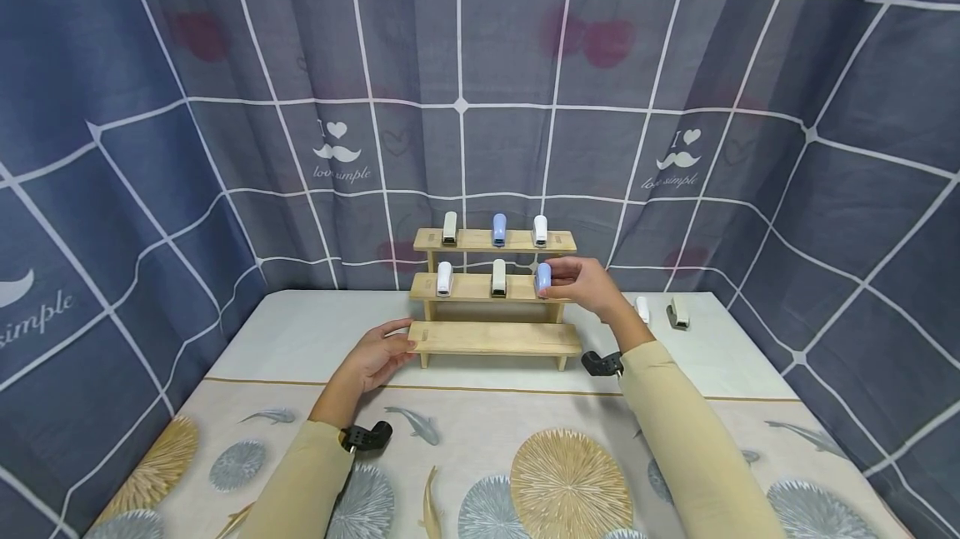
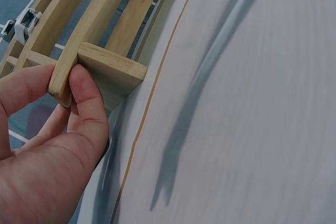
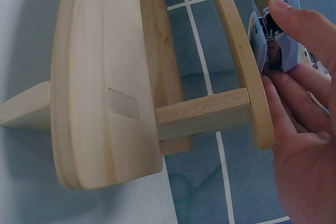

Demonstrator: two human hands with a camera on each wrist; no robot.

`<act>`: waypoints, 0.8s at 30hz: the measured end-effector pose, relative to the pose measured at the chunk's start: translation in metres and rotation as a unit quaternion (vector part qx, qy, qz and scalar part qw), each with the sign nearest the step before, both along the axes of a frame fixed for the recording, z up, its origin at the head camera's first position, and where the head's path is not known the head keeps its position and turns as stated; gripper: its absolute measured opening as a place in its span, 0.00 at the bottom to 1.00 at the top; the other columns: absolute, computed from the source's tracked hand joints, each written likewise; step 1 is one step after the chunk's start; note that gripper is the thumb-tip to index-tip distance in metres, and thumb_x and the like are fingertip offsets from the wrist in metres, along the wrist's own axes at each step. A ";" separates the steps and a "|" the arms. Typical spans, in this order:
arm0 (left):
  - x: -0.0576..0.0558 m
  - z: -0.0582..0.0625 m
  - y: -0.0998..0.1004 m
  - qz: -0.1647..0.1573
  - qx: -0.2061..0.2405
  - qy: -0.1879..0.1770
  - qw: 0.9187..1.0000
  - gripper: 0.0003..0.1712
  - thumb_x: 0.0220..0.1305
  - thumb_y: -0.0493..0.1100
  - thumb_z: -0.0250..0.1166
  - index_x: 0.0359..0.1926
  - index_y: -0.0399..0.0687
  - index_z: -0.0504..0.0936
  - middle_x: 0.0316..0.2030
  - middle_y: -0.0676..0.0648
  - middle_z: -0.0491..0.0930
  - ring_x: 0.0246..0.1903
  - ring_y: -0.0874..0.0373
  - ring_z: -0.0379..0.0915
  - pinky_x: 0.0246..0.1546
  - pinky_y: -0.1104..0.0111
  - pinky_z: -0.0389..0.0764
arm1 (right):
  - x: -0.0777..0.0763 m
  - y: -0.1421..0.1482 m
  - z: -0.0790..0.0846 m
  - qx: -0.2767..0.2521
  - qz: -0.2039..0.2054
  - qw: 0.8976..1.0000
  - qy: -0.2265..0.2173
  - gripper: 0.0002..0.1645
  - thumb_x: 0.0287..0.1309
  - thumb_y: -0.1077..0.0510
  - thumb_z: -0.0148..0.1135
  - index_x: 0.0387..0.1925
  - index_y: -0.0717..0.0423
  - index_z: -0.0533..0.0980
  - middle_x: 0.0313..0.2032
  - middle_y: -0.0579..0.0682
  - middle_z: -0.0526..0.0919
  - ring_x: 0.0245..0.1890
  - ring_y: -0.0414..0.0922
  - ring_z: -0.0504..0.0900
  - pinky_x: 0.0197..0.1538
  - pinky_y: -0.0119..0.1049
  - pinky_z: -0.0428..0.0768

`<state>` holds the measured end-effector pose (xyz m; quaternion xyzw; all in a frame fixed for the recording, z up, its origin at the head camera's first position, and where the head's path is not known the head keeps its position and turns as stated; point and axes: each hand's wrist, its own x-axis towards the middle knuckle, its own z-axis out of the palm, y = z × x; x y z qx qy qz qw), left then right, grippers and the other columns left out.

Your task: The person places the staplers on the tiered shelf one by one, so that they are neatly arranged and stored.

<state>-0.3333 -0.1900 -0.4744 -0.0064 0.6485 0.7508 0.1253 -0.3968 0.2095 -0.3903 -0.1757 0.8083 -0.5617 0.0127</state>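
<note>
A three-tier wooden stand [image 1: 495, 339] stands on the table. My right hand [image 1: 588, 287] holds a blue stapler [image 1: 543, 276] at the right end of the middle shelf; the right wrist view shows thumb and fingers around this blue stapler [image 3: 289, 51]. With thumb and fingers, my left hand [image 1: 377, 353] pinches the left end of the lowest shelf [image 2: 65, 85]. On the middle shelf also stand a white stapler [image 1: 444, 279] and a cream stapler [image 1: 498, 278]. The top shelf bears a cream stapler [image 1: 450, 228], a blue stapler [image 1: 498, 230] and a white stapler [image 1: 540, 231].
Right of the stand, a white stapler [image 1: 642, 309], partly hidden by the right arm, and a cream stapler [image 1: 678, 313] lie on the table. A patterned cloth [image 1: 465, 422] covers the table's front. Checked curtains [image 1: 495, 147] enclose the back and sides.
</note>
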 end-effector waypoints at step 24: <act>0.000 -0.001 -0.001 -0.006 -0.002 0.010 1.000 0.40 0.65 0.26 0.60 0.77 0.33 0.58 0.53 0.40 0.79 0.41 0.62 0.82 0.44 0.74 0.86 | 0.002 -0.003 0.000 0.014 0.003 1.000 0.002 0.41 0.53 0.64 0.77 0.67 0.68 0.72 0.60 0.69 0.79 0.61 0.61 0.80 0.53 0.26 0.84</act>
